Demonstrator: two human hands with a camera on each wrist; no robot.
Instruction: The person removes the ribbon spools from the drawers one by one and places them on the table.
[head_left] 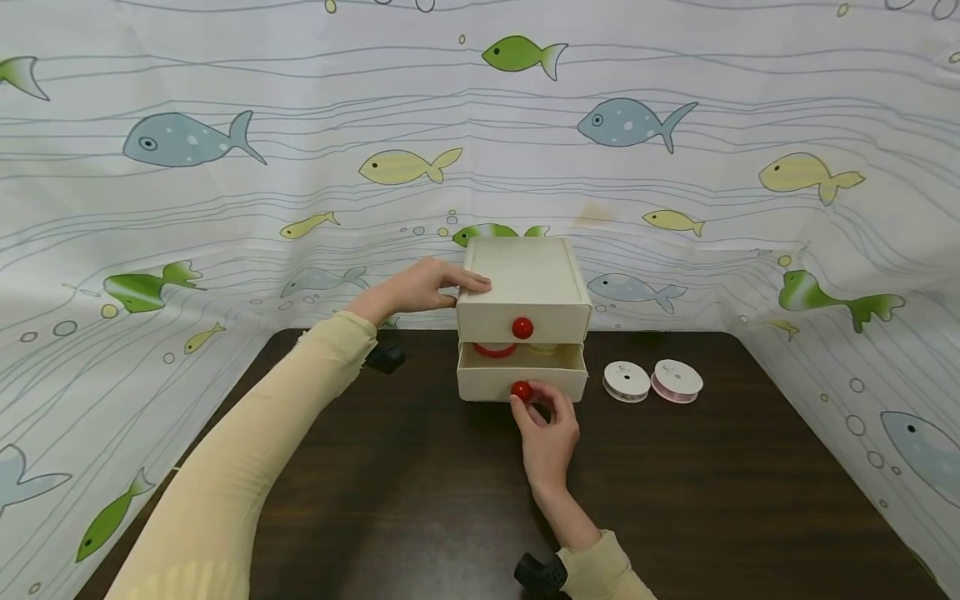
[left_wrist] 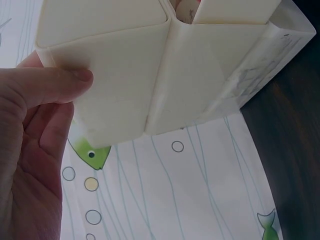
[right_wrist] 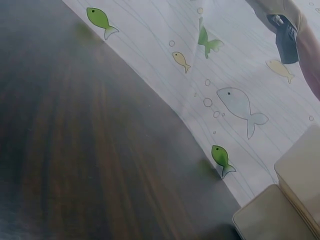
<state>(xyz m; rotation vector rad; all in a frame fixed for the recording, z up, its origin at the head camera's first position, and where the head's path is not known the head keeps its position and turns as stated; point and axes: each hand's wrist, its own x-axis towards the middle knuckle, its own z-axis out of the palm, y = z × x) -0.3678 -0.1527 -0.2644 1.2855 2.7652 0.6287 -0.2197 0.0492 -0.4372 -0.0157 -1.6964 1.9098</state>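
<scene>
A cream two-drawer box (head_left: 525, 271) stands at the back of the dark table. My left hand (head_left: 423, 287) holds its upper left edge, fingers over the top and thumb against the side; the left wrist view shows that thumb (left_wrist: 65, 85) on the side wall. The upper drawer (head_left: 480, 323) is closed. The lower drawer (head_left: 480, 385) is pulled partly out, and in it a red ring-shaped item (head_left: 495, 351) and something yellowish show in part. My right hand (head_left: 551, 437) pinches the lower drawer's red knob (head_left: 521, 391) between thumb and fingers.
Two white ribbon spools (head_left: 627, 381) lie on the table right of the box. A white sheet printed with fish (head_left: 626, 122) hangs behind and along both sides. The dark tabletop (head_left: 420, 500) stretches in front of the box.
</scene>
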